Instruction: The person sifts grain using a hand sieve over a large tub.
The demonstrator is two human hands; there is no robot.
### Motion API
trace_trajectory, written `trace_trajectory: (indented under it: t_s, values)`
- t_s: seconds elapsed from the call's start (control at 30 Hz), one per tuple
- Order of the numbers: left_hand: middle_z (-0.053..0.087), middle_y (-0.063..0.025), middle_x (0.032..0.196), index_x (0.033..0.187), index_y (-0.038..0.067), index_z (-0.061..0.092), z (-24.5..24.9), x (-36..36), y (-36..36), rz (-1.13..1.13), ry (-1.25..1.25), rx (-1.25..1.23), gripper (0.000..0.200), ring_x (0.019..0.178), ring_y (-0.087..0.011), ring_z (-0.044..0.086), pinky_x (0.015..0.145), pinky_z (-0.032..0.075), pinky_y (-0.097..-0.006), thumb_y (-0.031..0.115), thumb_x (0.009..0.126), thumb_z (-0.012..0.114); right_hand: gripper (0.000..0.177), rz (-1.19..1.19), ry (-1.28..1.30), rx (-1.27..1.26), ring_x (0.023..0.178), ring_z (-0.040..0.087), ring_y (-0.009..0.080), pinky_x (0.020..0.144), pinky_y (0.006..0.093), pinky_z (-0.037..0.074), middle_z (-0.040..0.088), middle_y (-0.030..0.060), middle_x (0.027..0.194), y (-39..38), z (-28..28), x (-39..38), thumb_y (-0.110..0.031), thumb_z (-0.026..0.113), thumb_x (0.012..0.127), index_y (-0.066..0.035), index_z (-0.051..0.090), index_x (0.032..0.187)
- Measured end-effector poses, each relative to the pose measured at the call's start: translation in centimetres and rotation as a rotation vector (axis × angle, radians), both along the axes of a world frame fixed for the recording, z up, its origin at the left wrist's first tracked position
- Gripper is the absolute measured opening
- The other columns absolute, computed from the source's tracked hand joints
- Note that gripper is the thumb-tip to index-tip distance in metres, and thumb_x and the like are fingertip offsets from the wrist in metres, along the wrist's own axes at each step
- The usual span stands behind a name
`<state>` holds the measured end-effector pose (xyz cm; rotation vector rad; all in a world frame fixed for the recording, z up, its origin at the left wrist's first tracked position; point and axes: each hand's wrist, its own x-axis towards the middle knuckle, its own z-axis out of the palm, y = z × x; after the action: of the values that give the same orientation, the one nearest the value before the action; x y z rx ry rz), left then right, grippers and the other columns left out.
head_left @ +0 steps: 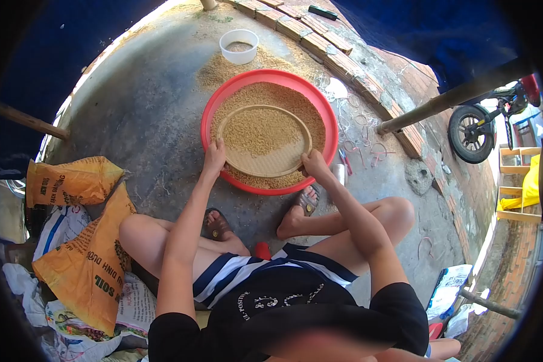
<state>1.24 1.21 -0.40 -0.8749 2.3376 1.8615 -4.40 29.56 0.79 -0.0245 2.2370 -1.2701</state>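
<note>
A round woven sieve [264, 169] with a pale rim holds a layer of tan grain [256, 130]. My left hand [215, 158] grips its left edge, and my right hand [314, 163] grips its right edge, fingers closed on the rim. Beneath the sieve is a wide red basin [330, 114], holding more grain [271, 90] around and under it. The sieve's front edge lies above the basin's near side. Between the sieve's layer of grain and its near rim, bare mesh shows.
Behind the basin, a white tub [239, 57] stands amid spilled grain [214, 71]. Orange sacks [90, 265] lie at the left. Bricks [344, 63] curve along the right, beside a wooden pole [452, 96] and a motorbike wheel [471, 134]. A metal can [340, 174] sits beside the basin.
</note>
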Motion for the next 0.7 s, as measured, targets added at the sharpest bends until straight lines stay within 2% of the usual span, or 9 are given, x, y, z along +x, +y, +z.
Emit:
trace_trajectory:
  t_s: [0.1,0.17,0.27,0.37,0.47,0.5,0.57,0.67,0.7]
  values:
    - [0.052,-0.0126,0.059,0.086,-0.005,0.051,-0.4,0.2,-0.7,0.015,-0.061,-0.014,0.042,0.045,-0.0221,0.053,0.038,0.041,-0.0317,0.032,0.088,0.032,0.023,-0.098,0.149,-0.039,0.040,0.053,0.0190,0.037,0.0302,0.043,0.055,0.0142,0.056,-1.7,2.9,1.2,-0.015,0.041,0.080,0.008,0.041,0.085]
    - [0.055,-0.0169,0.068,0.089,-0.006,0.051,0.1,0.0,-0.9,0.054,0.423,-0.527,0.043,0.064,-0.0287,0.056,0.057,0.044,-0.0372,0.032,0.089,0.030,0.020,-0.133,0.247,-0.051,0.040,0.053,0.0202,0.037,0.0312,0.042,0.055,0.0150,0.055,-2.2,4.3,1.5,-0.013,0.041,0.081,0.006,0.037,0.087]
    - [0.054,-0.0162,0.074,0.094,-0.005,0.048,7.1,0.6,0.2,0.102,0.572,-0.355,0.044,0.079,-0.0259,0.054,0.070,0.040,-0.0356,0.033,0.090,0.028,0.018,-0.137,0.515,-0.033,0.045,0.054,0.0277,0.042,0.0359,0.042,0.053,0.0183,0.056,-2.6,6.4,1.7,-0.011,0.041,0.082,0.004,0.034,0.089]
    - [0.057,-0.0209,0.078,0.096,-0.006,0.049,8.0,0.7,0.0,0.108,0.523,-0.365,0.041,0.079,-0.0313,0.056,0.069,0.041,-0.0392,0.030,0.089,0.030,0.018,-0.187,0.745,-0.035,0.061,0.053,0.0390,0.054,0.0430,0.041,0.050,0.0234,0.062,-2.8,6.9,2.4,-0.010,0.042,0.081,0.003,0.034,0.089]
    - [0.056,-0.0219,0.077,0.095,-0.006,0.049,0.2,0.0,-1.1,0.061,0.328,-0.468,0.042,0.077,-0.0327,0.056,0.068,0.041,-0.0394,0.031,0.089,0.029,0.019,-0.149,0.699,0.090,0.061,0.053,0.0390,0.054,0.0432,0.041,0.051,0.0246,0.064,-2.2,-0.4,0.5,-0.012,0.043,0.079,0.004,0.038,0.086]
    - [0.056,-0.0219,0.077,0.095,-0.006,0.049,0.9,0.1,-0.7,0.066,0.326,-0.467,0.042,0.077,-0.0327,0.056,0.068,0.041,-0.0394,0.031,0.089,0.029,0.019,-0.144,0.698,0.091,0.061,0.053,0.0390,0.054,0.0432,0.041,0.051,0.0246,0.064,-2.1,-1.0,0.5,-0.012,0.043,0.079,0.004,0.038,0.086]
    - [0.057,-0.0234,0.079,0.091,-0.007,0.051,3.2,1.0,0.6,0.072,-0.130,-0.089,0.045,0.075,-0.0343,0.055,0.068,0.041,-0.0395,0.032,0.088,0.028,0.020,-0.188,0.361,0.013,0.063,0.053,0.0395,0.056,0.0437,0.041,0.052,0.0258,0.067,-1.9,-1.8,1.1,-0.014,0.043,0.078,0.005,0.040,0.083]
    - [0.056,-0.0224,0.077,0.091,-0.007,0.051,-2.3,0.4,-0.9,0.081,0.060,-0.219,0.044,0.075,-0.0340,0.055,0.067,0.040,-0.0394,0.032,0.088,0.029,0.018,-0.161,0.271,0.098,0.064,0.053,0.0396,0.057,0.0442,0.041,0.052,0.0257,0.068,-2.1,2.0,1.5,-0.013,0.042,0.078,0.005,0.039,0.084]
    - [0.056,-0.0224,0.077,0.091,-0.007,0.051,-1.3,0.1,-0.8,0.075,0.066,-0.220,0.044,0.075,-0.0340,0.055,0.067,0.040,-0.0394,0.032,0.088,0.029,0.018,-0.168,0.275,0.097,0.064,0.053,0.0396,0.057,0.0442,0.041,0.052,0.0257,0.068,-2.1,2.7,1.2,-0.013,0.042,0.078,0.005,0.039,0.084]
